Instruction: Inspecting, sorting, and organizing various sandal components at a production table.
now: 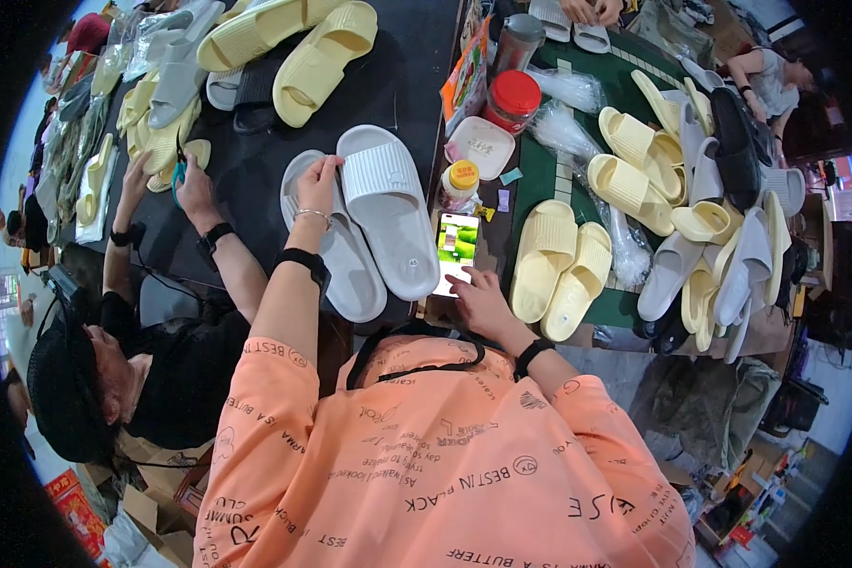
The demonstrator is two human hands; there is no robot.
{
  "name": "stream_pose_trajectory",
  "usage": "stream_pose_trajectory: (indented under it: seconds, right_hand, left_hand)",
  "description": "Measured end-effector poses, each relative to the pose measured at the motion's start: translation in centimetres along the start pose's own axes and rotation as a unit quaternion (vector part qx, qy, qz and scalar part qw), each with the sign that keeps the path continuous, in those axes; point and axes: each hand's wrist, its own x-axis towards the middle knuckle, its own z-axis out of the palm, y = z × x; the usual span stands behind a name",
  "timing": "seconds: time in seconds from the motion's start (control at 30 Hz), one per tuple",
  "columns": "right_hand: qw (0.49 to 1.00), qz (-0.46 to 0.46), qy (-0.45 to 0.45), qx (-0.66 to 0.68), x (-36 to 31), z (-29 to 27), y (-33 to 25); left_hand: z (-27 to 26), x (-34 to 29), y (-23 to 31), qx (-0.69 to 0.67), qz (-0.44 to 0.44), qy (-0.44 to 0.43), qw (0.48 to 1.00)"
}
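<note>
Fingers of the left hand [318, 182] are curled loosely over the inner edge of a grey slide [389, 210], thumb and fingertips pinching its ribbed strap where it meets a second grey slide [336, 248] lying partly under it; both lie soles down on the dark table [417, 66], just in front of the orange shirt [435, 454]. That wrist carries a thin bracelet and a black band. The right hand [481, 301] rests on the table edge, fingers half bent, thumb touching the lower end of a phone [456, 248] with a lit screen; it steadies the phone more than it grips it, and whether the fingers close beneath it cannot be told. Just right of the phone lies a pair of pale yellow slides [559, 265] on a green mat [540, 170]. Beyond the phone stand a small yellow-capped jar [460, 184], a white tray [481, 146] and a red-lidded jar [513, 98]. Further right, yellow and white slides are heaped together with clear bags [625, 248]. To the left, a co-worker in black holds green scissors [178, 180] beside another heap of slides [161, 123].
</note>
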Motion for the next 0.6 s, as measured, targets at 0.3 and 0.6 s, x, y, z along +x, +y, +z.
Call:
stream_pose_trajectory:
  seconds: [0.3, 0.6]
  right_hand:
    - [0.997, -0.035, -0.024, -0.058, 1.6, 0.3, -0.2]
    - [0.996, 0.027, 0.085, -0.010, 0.9, 0.4, 1.4]
  left_hand:
    - [-0.1, 0.1, -0.5, 0.006, 0.001, -0.009, 1.000]
    - [-0.3, 0.1, -0.5, 0.011, -0.003, -0.005, 1.000]
